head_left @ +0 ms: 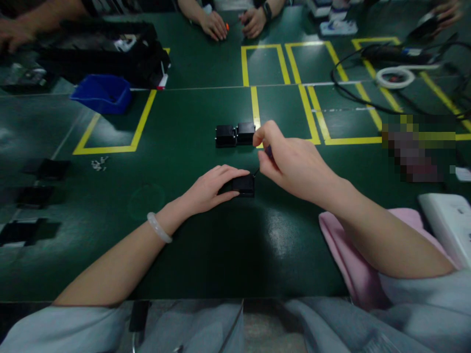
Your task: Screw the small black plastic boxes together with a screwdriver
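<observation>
A small black block [244, 186] lies on the dark green table [191, 245] in front of me. My left hand [209, 189] rests on the table with thumb and fingers closed around the block's left side. My right hand [290, 162] hovers just right of it, fingers pinched on a thin dark tool [256, 171] whose tip touches the block's top right corner. Two more black blocks [235, 135] sit side by side a little farther away, beyond my right hand.
A blue bin [103, 93] and a black bag [110, 49] stand at the far left. Small screws [98, 164] lie left. Black trays [33, 196] line the left edge. Other people's hands [235, 23] work across the table; cables [386, 68] far right. Pink cloth [353, 255] near right.
</observation>
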`<action>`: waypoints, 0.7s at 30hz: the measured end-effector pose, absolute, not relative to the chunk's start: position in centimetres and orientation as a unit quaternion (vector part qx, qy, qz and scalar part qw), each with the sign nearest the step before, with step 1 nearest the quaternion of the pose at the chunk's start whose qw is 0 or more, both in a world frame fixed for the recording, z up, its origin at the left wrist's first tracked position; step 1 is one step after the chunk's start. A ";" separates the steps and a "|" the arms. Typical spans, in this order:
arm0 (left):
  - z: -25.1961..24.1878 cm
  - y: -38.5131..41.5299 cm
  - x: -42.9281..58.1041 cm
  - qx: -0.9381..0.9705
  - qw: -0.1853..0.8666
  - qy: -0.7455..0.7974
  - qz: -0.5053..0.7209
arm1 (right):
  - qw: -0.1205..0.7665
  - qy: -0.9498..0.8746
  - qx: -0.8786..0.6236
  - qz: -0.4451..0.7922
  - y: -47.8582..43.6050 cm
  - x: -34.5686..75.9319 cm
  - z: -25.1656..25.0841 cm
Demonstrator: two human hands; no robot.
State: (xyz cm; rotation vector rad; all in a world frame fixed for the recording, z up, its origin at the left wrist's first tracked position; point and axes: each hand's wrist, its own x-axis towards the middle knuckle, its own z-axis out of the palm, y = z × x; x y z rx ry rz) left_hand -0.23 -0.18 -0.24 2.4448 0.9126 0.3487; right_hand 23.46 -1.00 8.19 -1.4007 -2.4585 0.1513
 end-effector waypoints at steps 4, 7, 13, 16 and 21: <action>-0.4 -0.2 -0.3 0.899 0.255 0.330 0.132 | 0.137 -0.866 -0.480 0.032 -1.0 23.5 8.2; -0.4 -0.2 -0.3 0.900 0.256 0.327 0.133 | 0.134 -0.864 -0.485 0.019 -1.0 23.5 8.1; -0.2 -0.2 -0.2 0.899 0.254 0.331 0.131 | 0.146 -0.866 -0.478 0.024 -1.2 23.5 8.2; -0.3 -0.2 -0.2 0.900 0.252 0.330 0.134 | 0.136 -0.872 -0.470 0.021 -1.2 23.5 8.3; -0.3 -0.2 -0.3 0.900 0.254 0.329 0.133 | 0.127 -0.868 -0.480 0.022 -1.1 23.5 8.3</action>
